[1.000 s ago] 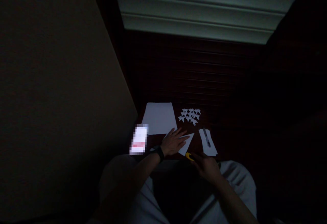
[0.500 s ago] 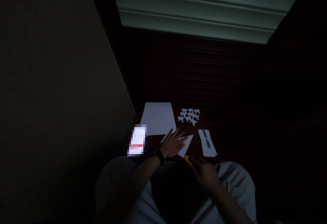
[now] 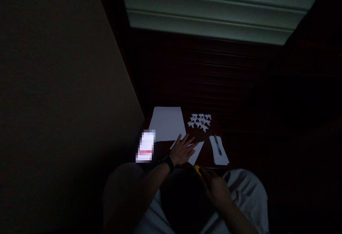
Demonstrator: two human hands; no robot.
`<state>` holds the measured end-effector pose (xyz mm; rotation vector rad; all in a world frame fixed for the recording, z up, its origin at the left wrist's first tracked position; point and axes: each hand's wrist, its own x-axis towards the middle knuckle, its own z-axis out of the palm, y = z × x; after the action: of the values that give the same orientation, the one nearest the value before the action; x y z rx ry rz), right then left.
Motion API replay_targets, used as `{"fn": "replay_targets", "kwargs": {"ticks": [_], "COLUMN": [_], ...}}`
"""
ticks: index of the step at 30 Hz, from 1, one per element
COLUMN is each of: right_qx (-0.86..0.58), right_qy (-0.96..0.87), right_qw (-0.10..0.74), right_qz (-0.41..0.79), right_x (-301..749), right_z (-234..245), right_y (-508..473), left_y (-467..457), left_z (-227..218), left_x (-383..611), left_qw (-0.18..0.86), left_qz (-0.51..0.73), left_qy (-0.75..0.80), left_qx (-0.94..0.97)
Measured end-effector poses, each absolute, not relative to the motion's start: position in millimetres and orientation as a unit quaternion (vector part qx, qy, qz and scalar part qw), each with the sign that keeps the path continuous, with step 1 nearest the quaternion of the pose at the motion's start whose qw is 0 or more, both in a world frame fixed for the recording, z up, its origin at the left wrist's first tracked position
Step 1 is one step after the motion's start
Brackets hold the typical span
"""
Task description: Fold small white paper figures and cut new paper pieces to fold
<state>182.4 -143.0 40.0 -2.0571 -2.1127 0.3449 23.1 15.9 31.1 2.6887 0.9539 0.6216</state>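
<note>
My left hand (image 3: pixel 181 152) lies flat with its fingers spread on a folded white sheet of paper (image 3: pixel 198 151), pressing it to the dark table. Part of the sheet is hidden under the palm, and pointed corners stick out on both sides. In my right hand (image 3: pixel 215 187) is a yellow utility knife (image 3: pixel 197 170), held low at the table's near edge. Its thin tip points at the near corner of the folded sheet; whether it touches the paper is too dark to tell.
A large white sheet stack (image 3: pixel 167 123) lies at the back left, with a glowing, blurred-out phone (image 3: pixel 145 146) before it. Several small white folded paper pieces (image 3: pixel 200 121) sit at the back right. A pen (image 3: pixel 218 145) rests on narrow paper sheets (image 3: pixel 221 157) at right.
My right hand has drawn the utility knife slightly toward me, and its thin tip now shows. My left hand stays on the paper. The whole view has shifted a little.
</note>
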Motion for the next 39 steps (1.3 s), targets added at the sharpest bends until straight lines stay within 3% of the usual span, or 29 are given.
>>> {"fn": "replay_targets", "kwargs": {"ticks": [6,16,30,39], "right_qx": [-0.695,-0.701,-0.702,-0.679], "right_qy": [-0.7,-0.699,-0.7,-0.716], "right_qw": [0.094,0.085,0.08,0.079], "right_qz": [0.133,0.113,0.098,0.141], "right_x": [182.6,190.7,192.2,207.3], "right_z": [35.5,39.8,40.7,59.9], "right_y": [-149.5,-151.2,-143.2,-126.6], "left_y": [14.7,24.7,-38.3,-32.6], "left_z": [30.3,35.5,26.0,34.5], "left_x": [25.1,-6.6,-23.5,-18.8], "left_qw": [0.0,0.014,-0.015,-0.029], "left_qz": [0.145,0.188,0.181,0.187], "left_qy": [0.338,0.339,0.398,0.411], "left_qx": [0.93,0.922,0.899,0.892]}}
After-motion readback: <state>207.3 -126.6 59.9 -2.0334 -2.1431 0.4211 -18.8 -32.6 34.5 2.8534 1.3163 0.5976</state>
